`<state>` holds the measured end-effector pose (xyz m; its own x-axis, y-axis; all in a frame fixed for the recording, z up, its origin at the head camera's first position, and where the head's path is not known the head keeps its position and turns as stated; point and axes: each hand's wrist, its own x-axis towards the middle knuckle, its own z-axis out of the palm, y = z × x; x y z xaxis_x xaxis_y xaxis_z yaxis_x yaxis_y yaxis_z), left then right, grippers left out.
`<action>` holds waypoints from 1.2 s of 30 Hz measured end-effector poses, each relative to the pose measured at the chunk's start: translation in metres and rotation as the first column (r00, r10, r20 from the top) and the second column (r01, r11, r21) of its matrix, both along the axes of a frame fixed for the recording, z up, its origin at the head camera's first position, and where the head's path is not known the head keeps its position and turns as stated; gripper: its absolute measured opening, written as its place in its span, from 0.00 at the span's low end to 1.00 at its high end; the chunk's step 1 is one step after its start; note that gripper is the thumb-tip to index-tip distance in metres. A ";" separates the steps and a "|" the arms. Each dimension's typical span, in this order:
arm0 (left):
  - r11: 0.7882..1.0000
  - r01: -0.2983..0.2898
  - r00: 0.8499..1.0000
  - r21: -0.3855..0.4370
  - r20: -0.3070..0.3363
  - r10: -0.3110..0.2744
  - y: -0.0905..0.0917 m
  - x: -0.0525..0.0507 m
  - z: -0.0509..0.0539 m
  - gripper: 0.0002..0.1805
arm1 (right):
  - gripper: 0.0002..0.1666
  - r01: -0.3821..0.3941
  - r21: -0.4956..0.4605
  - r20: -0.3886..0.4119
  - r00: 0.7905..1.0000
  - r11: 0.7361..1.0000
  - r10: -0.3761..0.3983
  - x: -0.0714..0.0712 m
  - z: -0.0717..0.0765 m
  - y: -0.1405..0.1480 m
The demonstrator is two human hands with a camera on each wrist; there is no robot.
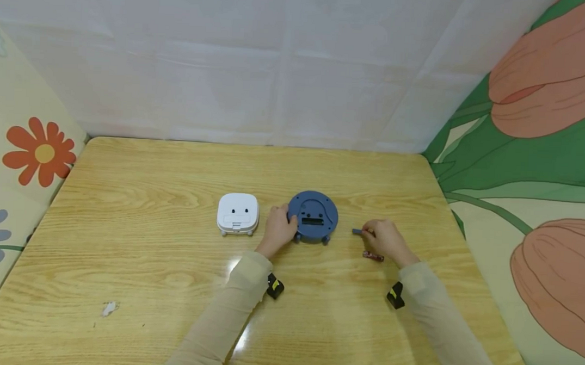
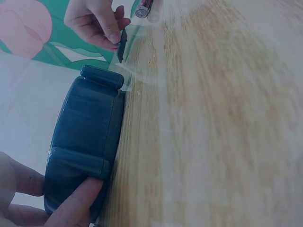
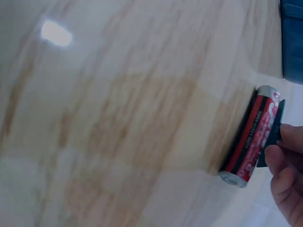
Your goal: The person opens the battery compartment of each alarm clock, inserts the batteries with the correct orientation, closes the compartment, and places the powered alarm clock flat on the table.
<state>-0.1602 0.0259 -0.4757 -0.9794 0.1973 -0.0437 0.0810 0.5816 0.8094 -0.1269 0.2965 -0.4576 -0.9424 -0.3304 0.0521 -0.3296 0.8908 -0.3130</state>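
Note:
A round blue device [image 1: 313, 208] lies face down on the table, its battery slot uncovered and dark inside. My left hand [image 1: 278, 228] grips its left edge; in the left wrist view the fingers [image 2: 78, 201] touch the blue side [image 2: 87, 123] near one foot. To the right, my right hand [image 1: 387, 240] pinches a small blue cover [image 1: 357, 231] between thumb and fingers, a short way from the device. A red and black battery [image 1: 373, 256] lies on the table just below that hand; in the right wrist view the battery [image 3: 253, 137] is beside the cover [image 3: 272, 137].
A white rounded-square device [image 1: 238, 213] with small feet lies left of my left hand. A whitish mark [image 1: 109, 308] is on the wooden table [image 1: 175, 172] at the lower left. A pale cloth [image 1: 229, 65] hangs behind the table, with flower-patterned panels on both sides.

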 end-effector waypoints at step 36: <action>1.000 0.004 1.000 0.024 -0.012 -0.003 -0.001 0.000 -0.002 0.23 | 0.04 -0.106 0.024 0.153 0.983 0.994 0.102 0.028 0.013 0.015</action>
<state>-0.1603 0.0254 -0.4773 -0.9791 0.2015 -0.0275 0.0925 0.5621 0.8219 -0.0991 0.3118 -0.4442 -0.8991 -0.4262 -0.1002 -0.3720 0.8643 -0.3386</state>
